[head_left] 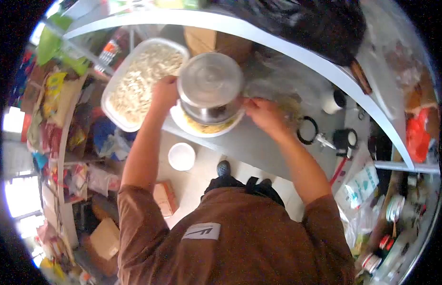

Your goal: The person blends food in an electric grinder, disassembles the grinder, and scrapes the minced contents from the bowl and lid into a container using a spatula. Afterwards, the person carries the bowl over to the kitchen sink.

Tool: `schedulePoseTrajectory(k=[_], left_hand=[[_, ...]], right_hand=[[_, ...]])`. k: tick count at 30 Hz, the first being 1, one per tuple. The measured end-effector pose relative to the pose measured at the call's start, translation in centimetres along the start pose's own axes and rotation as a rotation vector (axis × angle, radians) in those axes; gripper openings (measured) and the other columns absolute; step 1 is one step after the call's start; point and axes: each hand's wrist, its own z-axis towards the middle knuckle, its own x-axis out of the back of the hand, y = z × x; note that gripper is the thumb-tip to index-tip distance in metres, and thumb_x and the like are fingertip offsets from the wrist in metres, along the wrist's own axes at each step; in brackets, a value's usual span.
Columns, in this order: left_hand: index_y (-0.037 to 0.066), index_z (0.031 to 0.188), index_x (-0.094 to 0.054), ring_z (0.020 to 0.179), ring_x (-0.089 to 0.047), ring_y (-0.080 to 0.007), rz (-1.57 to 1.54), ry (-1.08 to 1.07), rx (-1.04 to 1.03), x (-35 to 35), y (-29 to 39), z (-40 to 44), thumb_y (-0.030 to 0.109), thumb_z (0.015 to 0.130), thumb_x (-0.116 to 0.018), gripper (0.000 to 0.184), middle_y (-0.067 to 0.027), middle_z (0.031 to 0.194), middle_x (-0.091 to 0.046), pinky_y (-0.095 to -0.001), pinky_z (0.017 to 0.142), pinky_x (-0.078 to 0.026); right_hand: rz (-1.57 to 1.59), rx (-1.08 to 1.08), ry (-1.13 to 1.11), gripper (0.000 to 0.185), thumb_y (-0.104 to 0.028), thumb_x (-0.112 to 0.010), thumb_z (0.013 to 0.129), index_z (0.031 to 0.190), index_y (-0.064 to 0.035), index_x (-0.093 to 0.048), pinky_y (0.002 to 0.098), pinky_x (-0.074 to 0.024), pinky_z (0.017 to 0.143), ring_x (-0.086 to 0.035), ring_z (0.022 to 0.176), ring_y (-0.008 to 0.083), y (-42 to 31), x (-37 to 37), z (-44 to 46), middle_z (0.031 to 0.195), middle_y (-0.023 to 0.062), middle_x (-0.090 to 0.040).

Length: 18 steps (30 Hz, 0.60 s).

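A round metal container with a cloudy translucent lid point(210, 78) is between my two hands. My left hand point(165, 91) is closed at its upper left side, the fingertips partly hidden. My right hand point(263, 113) pinches at its lower right side. Directly beneath the container is a white bowl point(183, 124) with yellow food showing around its rim. I cannot tell whether the container touches the bowl. A large white plastic tub point(106, 107) of pale, shredded-looking pieces stands just left of my left hand.
The grey table point(268, 152) carries a roll of tape point(307, 130), a black-and-white cup point(333, 102) and clear plastic bags at right. A white shelf edge point(301, 45) arches over it, with a black bag point(320, 23) above. On the floor sit a white bucket point(182, 156) and a brick-coloured box point(165, 198).
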Motion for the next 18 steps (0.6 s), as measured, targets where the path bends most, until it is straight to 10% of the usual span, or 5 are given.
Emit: schedulePoseTrajectory(k=[3, 5, 10, 12, 18], left_hand=[[-0.001, 0.088, -0.069, 0.056, -0.063, -0.0239, 0.478, 0.026, -0.508, -0.5, -5.4, 3.5, 0.021, 0.079, -0.059, 0.025, -0.0171, 0.067, -0.065, -0.0362, 0.056, -0.050], [-0.003, 0.089, -0.068, 0.053, -0.059, -0.0208, 0.278, -0.030, -0.139, -0.8, -2.2, 1.4, 0.020, 0.080, -0.059, 0.027, -0.0135, 0.063, -0.064, -0.0349, 0.052, -0.047], [-0.003, 0.096, -0.066, 0.044, -0.049, -0.0106, -0.099, -0.009, -0.420, -0.9, -2.7, 0.8, 0.019, 0.083, -0.060, 0.027, -0.0036, 0.058, -0.058, -0.0276, 0.041, -0.035], [-0.002, 0.091, -0.066, 0.044, -0.045, -0.0069, -0.038, -0.107, 0.062, -0.5, -1.3, 0.3, 0.019, 0.083, -0.061, 0.023, -0.0007, 0.058, -0.056, -0.0245, 0.039, -0.031], [-0.001, 0.084, -0.065, 0.043, -0.044, -0.0065, 0.004, -0.101, -0.060, -0.2, -1.5, -0.3, 0.018, 0.085, -0.058, 0.020, -0.0015, 0.057, -0.056, -0.0251, 0.038, -0.030]], right_hand=[[-0.110, -0.072, -0.010, 0.043, -0.047, -0.045, 0.092, 0.094, -0.0104, -0.069, 0.0480, -0.0492, 0.077, -0.064, 0.084, 0.0389, 0.3, -0.7, -0.4, 0.090, 0.0160, -0.068], [-0.079, -0.120, -0.019, 0.045, -0.048, -0.045, 0.092, 0.093, -0.0101, -0.070, 0.0497, -0.0484, 0.078, -0.064, 0.084, 0.0393, 0.3, -0.7, -0.5, 0.089, 0.0176, -0.067], [0.033, -0.079, 0.070, 0.047, -0.046, -0.046, 0.092, 0.082, -0.0046, -0.065, 0.0452, -0.0476, 0.068, -0.063, 0.071, 0.0338, 0.3, -1.0, -0.8, 0.071, 0.0150, -0.064], [0.033, -0.047, 0.098, 0.046, -0.044, -0.045, 0.093, 0.081, -0.0051, -0.065, 0.0447, -0.0474, 0.068, -0.063, 0.071, 0.0325, 0.9, -1.6, -1.0, 0.071, 0.0146, -0.064], [0.108, -0.063, 0.048, 0.046, -0.043, -0.045, 0.093, 0.080, -0.0046, -0.067, 0.0434, -0.0472, 0.069, -0.064, 0.073, 0.0325, 1.0, -1.4, -1.2, 0.074, 0.0150, -0.065]])
